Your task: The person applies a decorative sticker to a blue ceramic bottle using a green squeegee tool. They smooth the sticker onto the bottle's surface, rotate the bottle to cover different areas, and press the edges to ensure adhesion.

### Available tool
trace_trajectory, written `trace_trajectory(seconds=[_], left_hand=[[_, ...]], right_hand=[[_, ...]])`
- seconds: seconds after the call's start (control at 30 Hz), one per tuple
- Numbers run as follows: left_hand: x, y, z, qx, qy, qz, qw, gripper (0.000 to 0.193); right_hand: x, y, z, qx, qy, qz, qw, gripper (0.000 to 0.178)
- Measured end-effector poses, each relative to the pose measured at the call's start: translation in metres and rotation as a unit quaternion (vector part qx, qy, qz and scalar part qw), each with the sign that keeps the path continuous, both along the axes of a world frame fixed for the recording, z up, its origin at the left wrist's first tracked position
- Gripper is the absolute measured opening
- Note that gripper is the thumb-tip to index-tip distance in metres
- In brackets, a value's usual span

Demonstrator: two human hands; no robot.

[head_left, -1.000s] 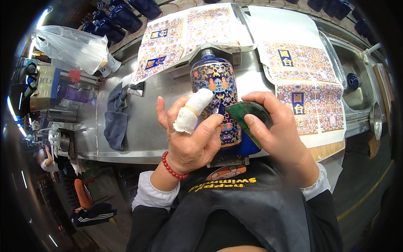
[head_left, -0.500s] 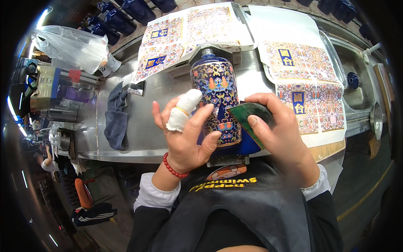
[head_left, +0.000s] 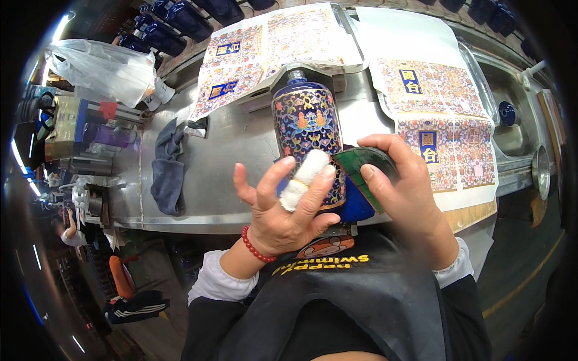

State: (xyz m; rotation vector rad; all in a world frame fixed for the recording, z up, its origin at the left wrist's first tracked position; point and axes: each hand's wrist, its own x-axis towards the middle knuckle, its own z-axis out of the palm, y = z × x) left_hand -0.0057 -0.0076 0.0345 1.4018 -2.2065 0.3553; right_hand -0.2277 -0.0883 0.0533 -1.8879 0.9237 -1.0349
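Green-and-black flat tool [head_left: 354,163] was clamped in right hand [head_left: 404,188], left hand [head_left: 280,221] was spread over dark-blue floral-patterned bottle [head_left: 308,120] at tool's ten o'clock, contact unclear

Glossy bottle [head_left: 308,129]; smooth metal counter [head_left: 217,174]; matt cloth rag [head_left: 166,171]; crinkled plastic bag [head_left: 105,66]

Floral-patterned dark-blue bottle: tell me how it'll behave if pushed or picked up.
The floral-patterned dark-blue bottle probably feels stiff, as its sides hold a smooth, even shape. Its glossy surface suggests it could be slippery. With that broad, flattish patterned face, it seems likelier to slide than roll.
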Motion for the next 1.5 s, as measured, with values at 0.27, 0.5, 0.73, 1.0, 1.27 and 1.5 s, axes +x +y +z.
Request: trace_trajectory(seconds=[0.27,0.5,0.73,1.0,1.27,1.5], left_hand=[[0.011,-0.004,0.004,0.017,0.180,0.025,0.983,0.051],[0.003,-0.005,0.002,0.030,0.181,0.029,0.983,0.036],[0.000,-0.008,0.003,0.033,0.207,0.020,0.978,0.036],[0.001,-0.011,0.003,0.033,0.214,0.016,0.976,0.035],[0.000,-0.013,0.003,0.033,0.221,0.016,0.975,0.032],[0.002,-0.016,0.004,0.035,0.217,0.019,0.975,0.029]], right_hand=[[-0.003,0.000,0.003,0.055,-0.038,0.039,0.997,0.027],[0.005,-0.004,0.002,0.055,-0.070,0.067,0.994,0.026],[0.004,-0.004,0.000,0.100,-0.072,0.073,0.990,0.027],[0.004,-0.004,0.002,0.181,-0.111,0.075,0.974,0.026],[0.005,-0.007,0.002,0.163,-0.094,0.074,0.979,0.027],[0.002,-0.006,0.012,0.210,-0.042,0.091,0.973,0.031]])
